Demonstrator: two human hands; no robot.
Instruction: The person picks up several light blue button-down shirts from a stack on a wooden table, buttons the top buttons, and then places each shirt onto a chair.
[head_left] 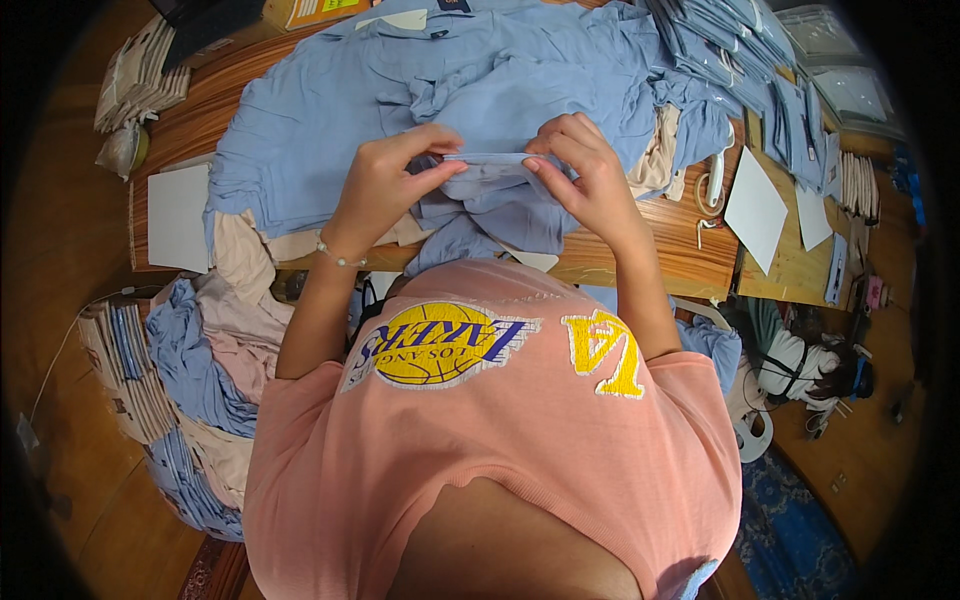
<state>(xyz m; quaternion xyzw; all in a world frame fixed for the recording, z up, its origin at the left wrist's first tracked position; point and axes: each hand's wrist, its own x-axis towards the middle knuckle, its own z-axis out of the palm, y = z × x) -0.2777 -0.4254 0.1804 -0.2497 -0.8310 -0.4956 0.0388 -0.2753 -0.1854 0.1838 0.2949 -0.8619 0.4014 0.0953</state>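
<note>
Between my two hands a narrow folded edge of a light-blue shirt (500, 190) is stretched straight from side to side. My left hand (392, 180) is closed, pinching one end of that edge between thumb and fingers. At the other end my right hand (585, 172) pinches it in the same way, thumb underneath. The rest of the shirt hangs in loose folds below and merges with the pile, so its outline is hard to make out. Beyond my hands a wide heap of light-blue shirts (300, 120) spreads over the wood-grain table (225, 95).
White cards lie left (178, 217) and right (756, 210) of the heap, near a white-handled tool (716, 178). Folded blue shirts (730, 45) are stacked far right, a beige stack (145, 75) far left. Loose garments (205, 360) bulge below the table's left side.
</note>
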